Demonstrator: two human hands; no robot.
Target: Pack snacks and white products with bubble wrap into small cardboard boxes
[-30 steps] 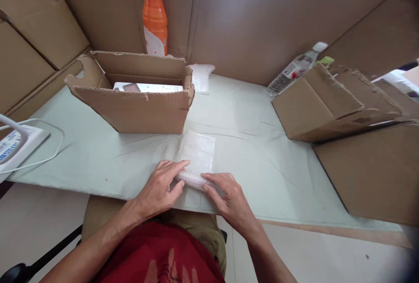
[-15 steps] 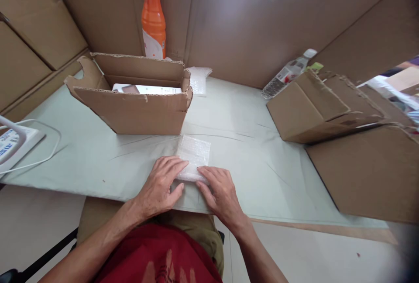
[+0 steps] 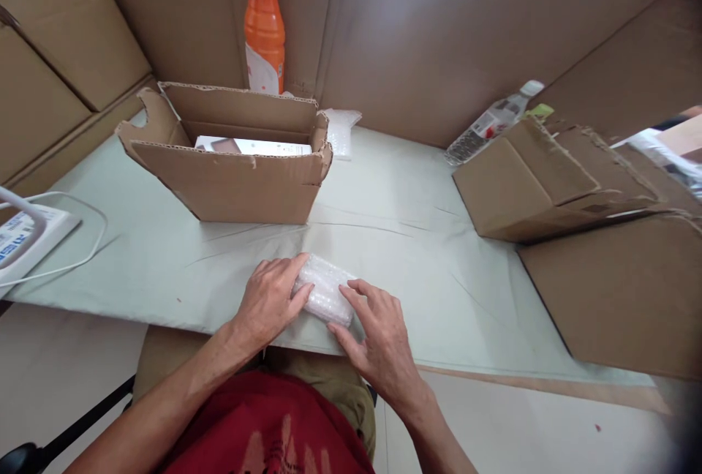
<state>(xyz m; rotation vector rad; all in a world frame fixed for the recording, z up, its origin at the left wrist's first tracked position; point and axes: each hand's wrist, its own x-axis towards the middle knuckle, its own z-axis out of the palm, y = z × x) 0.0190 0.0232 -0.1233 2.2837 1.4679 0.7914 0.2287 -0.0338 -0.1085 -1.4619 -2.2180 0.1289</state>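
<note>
Since its outside is all bubble wrap, the packet (image 3: 327,290) should handle light and soft, easy to squash, a bit slick on the film. Can't tell what's inside; I'd treat it as fragile. It lies on the surface (image 3: 403,262) near the front edge, between the hands, skewed with its right end closer to the person. Cardboard box (image 3: 255,185) stands beyond it, to the left.

Holds, left to right: left end is good, thumb on top, fingers round the side. Middle would probably dent under a hard push. Right end likely wants a light pinch, as loose wrap could spring open.

Left hand (image 3: 274,293): partly curled, thumb on top of the packet, fingers along the left end, so it has hold there; pressure can't be told. Right hand (image 3: 378,331): half open, thumb and forefinger well parted around the right end, fingertips at its edge, not closed on it.
</note>
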